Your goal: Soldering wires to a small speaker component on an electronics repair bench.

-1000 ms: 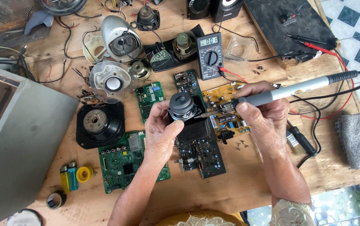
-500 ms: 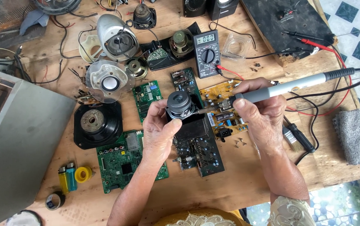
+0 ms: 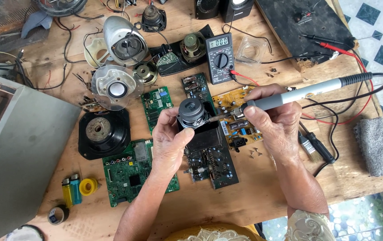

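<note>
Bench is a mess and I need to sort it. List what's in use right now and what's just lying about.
In use:
left hand holding small speaker
right hand holding soldering iron, tip at the speaker

Lying about:
multimeter
green board
yellow board
black speaker
brush
tape roll

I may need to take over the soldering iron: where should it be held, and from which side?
Probably by the grey handle, near its front end, where the right hand pinches it now. Come from the cable side at right: the metal tip points left, at the small speaker in the left hand.
</note>
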